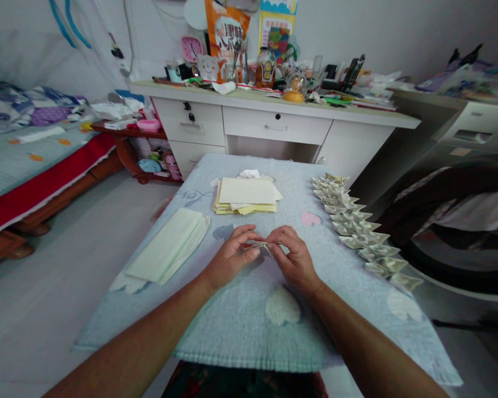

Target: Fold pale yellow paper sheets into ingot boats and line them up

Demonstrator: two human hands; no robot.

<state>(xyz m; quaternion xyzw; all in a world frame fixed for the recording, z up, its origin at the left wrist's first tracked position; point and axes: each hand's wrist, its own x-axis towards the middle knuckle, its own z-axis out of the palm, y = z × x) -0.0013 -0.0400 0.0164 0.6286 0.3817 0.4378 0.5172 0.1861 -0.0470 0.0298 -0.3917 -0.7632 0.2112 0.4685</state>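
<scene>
At the frame's centre, a small folded paper sits between the left hand and right hand, long axis roughly left to right, neither hand clearly nearer. Both pinch its ends, fingers curled. Above lies a paper stack; to the left, pale sheets; to the right, a row of folded pieces.

- Orange bag, upright and printed
- Pink clock, left of the orange bag (time too small to read)
- Amber jar, just right of the bag
- Pink bowl, lower left of the bag
- Washing machine, well right of the bag
</scene>
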